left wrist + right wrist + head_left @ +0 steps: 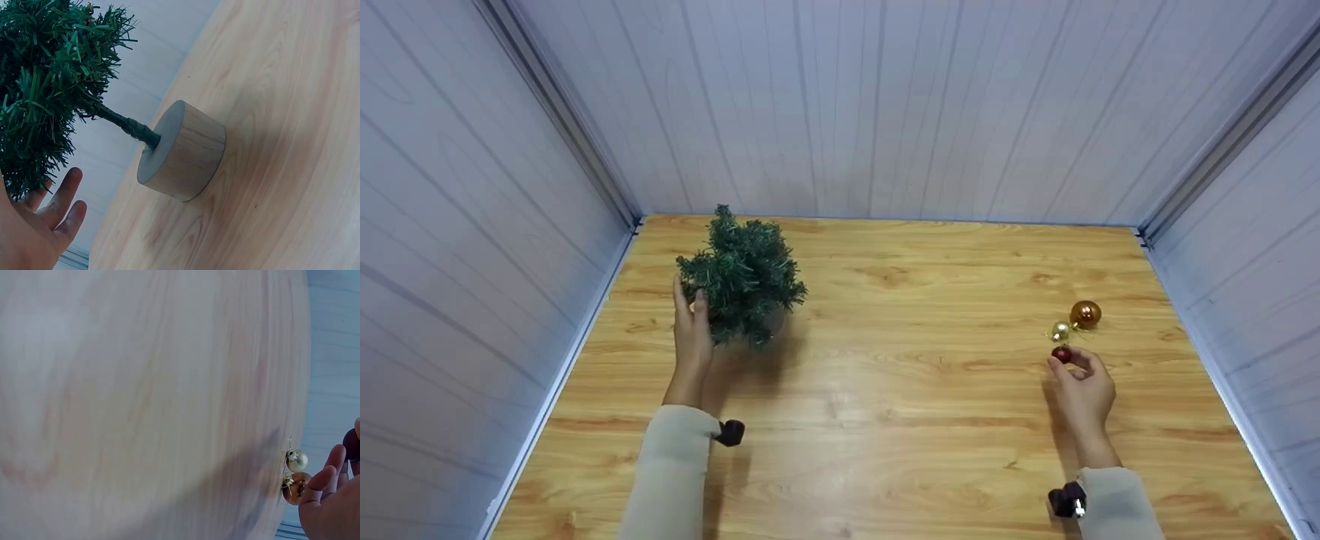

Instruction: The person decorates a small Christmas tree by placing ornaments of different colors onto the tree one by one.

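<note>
A small green artificial Christmas tree (746,277) stands at the left of the table. Its trunk rises from a round wooden base (194,152) that sits on the tabletop. My left hand (692,337) is at the tree's left side, with fairly straight fingers against the lower branches; part of the hand is hidden by foliage in the left wrist view. Over on the right, my right hand (1087,394) pinches a small dark red Christmas ball (1061,354) between thumb and fingers. Just beyond it lie a small pale gold ball (1060,331) and a larger copper ball (1085,314).
The wood-grain table (885,390) is bounded by a pale panelled wall (840,112) at the back and similar walls at both sides. Both wrists carry a small black camera, one of them on the left sleeve (730,433).
</note>
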{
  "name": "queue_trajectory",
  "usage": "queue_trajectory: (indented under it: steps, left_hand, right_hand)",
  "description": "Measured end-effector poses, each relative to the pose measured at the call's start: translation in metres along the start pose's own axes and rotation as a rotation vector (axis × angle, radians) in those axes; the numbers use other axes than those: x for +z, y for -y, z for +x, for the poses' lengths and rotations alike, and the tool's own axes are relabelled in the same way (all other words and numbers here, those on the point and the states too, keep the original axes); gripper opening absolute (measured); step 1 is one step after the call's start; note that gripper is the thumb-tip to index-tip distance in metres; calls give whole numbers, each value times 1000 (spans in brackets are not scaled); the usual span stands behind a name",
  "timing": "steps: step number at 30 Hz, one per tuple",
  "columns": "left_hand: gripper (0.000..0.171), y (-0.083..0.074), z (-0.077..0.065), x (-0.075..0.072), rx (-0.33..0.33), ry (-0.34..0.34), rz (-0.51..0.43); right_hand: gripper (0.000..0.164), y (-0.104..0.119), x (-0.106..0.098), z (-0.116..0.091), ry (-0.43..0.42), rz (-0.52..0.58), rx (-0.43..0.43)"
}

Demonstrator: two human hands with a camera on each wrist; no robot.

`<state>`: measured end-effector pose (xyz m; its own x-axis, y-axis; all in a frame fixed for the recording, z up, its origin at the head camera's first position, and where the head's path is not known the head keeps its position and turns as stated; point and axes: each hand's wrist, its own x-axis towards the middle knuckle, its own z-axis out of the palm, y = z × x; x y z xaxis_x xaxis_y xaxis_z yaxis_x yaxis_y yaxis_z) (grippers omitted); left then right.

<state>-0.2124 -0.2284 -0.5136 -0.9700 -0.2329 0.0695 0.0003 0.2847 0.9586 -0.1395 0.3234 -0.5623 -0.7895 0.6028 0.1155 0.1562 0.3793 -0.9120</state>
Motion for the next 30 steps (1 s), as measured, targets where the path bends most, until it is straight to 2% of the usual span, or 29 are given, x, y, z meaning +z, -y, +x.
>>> queue_trajectory:
  steps: [8,20,30]
  left_hand:
    - [68,-1,-1,11,-29,23,18]
    - [69,-4,-1,30,-35,52,6]
    - [67,-8,-3,52,5,104,-10]
  right_hand:
    - [34,1,1,-5,15,48,15]
    - [34,5,7,-13,8,10,-16]
    - [36,9,14,-13,18,36,-10]
